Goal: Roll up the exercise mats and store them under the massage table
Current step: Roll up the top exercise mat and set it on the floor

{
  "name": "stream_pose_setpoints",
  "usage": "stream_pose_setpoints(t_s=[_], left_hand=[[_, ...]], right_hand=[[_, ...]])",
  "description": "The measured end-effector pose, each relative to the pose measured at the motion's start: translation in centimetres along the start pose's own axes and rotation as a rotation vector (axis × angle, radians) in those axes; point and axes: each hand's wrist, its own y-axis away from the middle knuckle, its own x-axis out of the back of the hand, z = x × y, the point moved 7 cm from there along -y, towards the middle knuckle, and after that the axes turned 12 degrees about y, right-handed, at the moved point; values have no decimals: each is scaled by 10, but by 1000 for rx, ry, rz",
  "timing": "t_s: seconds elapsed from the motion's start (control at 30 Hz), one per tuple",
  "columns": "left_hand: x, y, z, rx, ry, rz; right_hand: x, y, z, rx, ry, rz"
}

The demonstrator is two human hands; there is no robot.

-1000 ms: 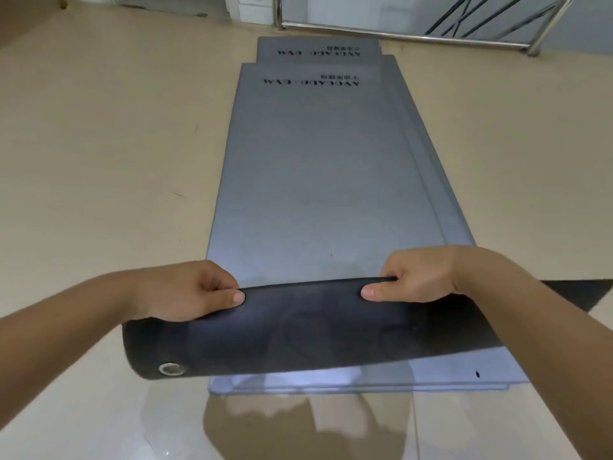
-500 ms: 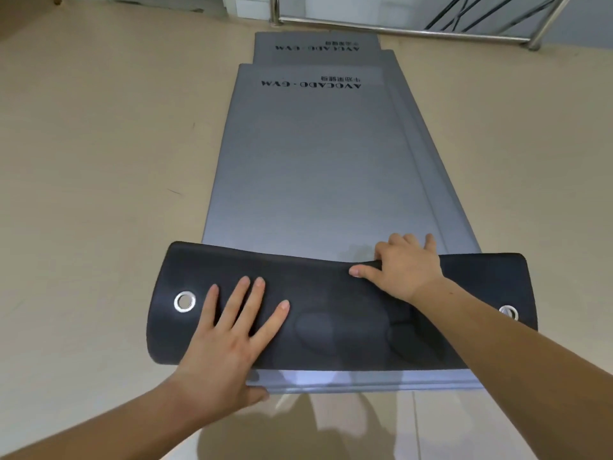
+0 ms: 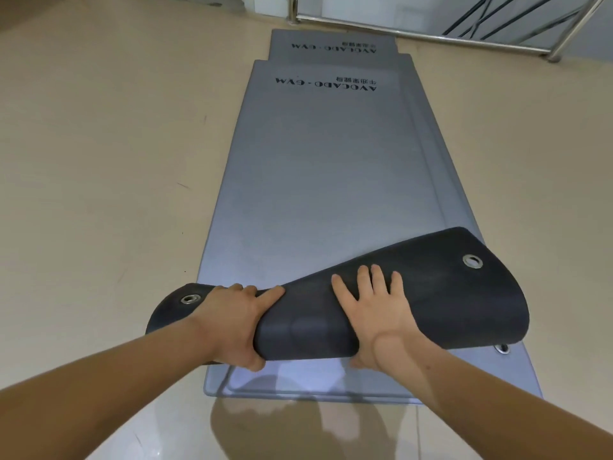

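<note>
Left hand (image 3: 232,323) on mat (image 3: 315,194), beige floor (image 3: 99,161)

This looks like a gym or fitness studio. Grey exercise mats (image 3: 315,180) lie stacked lengthwise toward 12 o'clock, each printed at its far end with "AVOCADO · GYM" lettering (image 3: 326,85), upside down from here. They rest on a glossy beige floor (image 3: 99,161), with a stainless-steel railing (image 3: 414,28) at 1 o'clock.
</note>
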Motion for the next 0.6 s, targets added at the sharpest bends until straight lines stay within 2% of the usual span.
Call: stream_pose_setpoints(t_s=[0.1,0.2,0.37,0.43,0.53,0.6], left_hand=[[14,-2,11,-33,36,-84],[28,-2,13,-30,135,-219],[42,5,3,82,486,-599],[41,7,2,119,582,-688],[41,6,-11,174,487,-553],[53,9,-25,199,342,-303]], right_hand=[[3,-3,5,65,-58,43],[15,3,18,192,-202,-9],[28,12,35,360,-518,-288],[22,10,33,440,-622,-447],[14,-7,21,504,-656,-622],[11,-22,16,503,-645,-693]])
